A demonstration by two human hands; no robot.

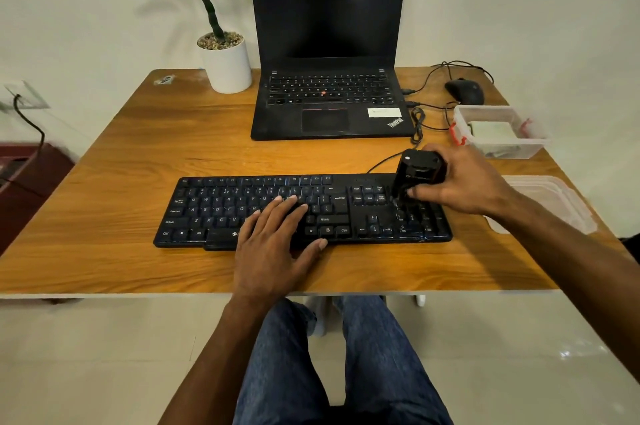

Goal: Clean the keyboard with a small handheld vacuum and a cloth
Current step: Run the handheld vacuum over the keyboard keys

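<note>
A black wired keyboard lies across the front of the wooden desk. My left hand rests flat on its middle keys, fingers straight and spread. My right hand grips a small black handheld vacuum, which stands upright with its lower end on the number pad at the keyboard's right end. A pale folded cloth lies inside a clear plastic box behind my right hand.
An open black laptop stands behind the keyboard. A white potted plant is at the back left, a black mouse with cables at the back right. A clear plastic lid lies under my right forearm.
</note>
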